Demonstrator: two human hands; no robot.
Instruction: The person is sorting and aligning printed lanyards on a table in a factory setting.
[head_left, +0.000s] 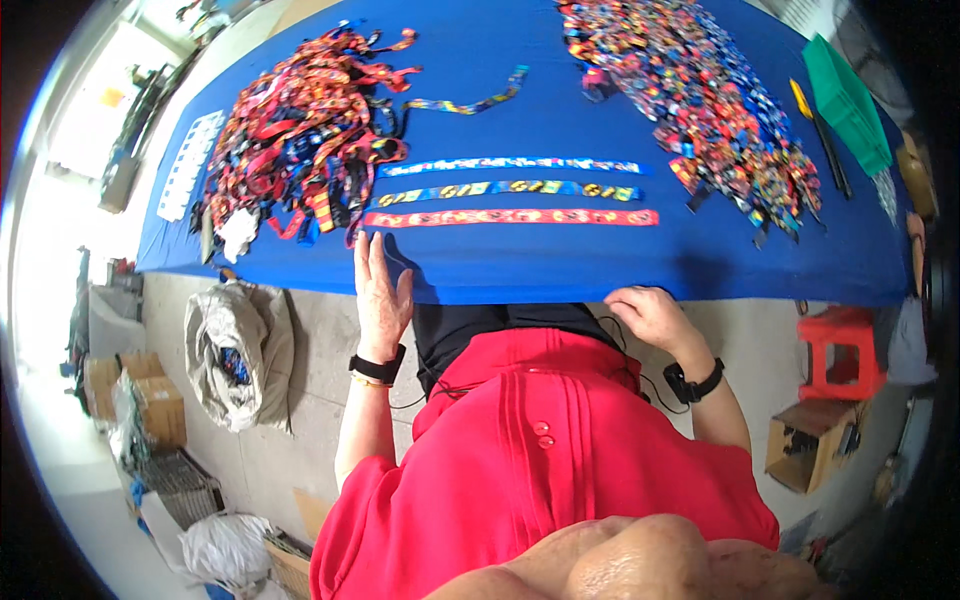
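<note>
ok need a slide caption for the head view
Left hand and right hand at the near edge of a blue tablecloth, three straight straps between two strap heaps.

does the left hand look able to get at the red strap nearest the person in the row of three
Probably yes: the left hand looks empty, its fingers pointing toward the red strap's left end, with nothing visible blocking the way.

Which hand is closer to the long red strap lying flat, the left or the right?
Left. The left hand is close by the left end of the red strap; the right hand is farther off, at the near edge of the blue table.
</note>
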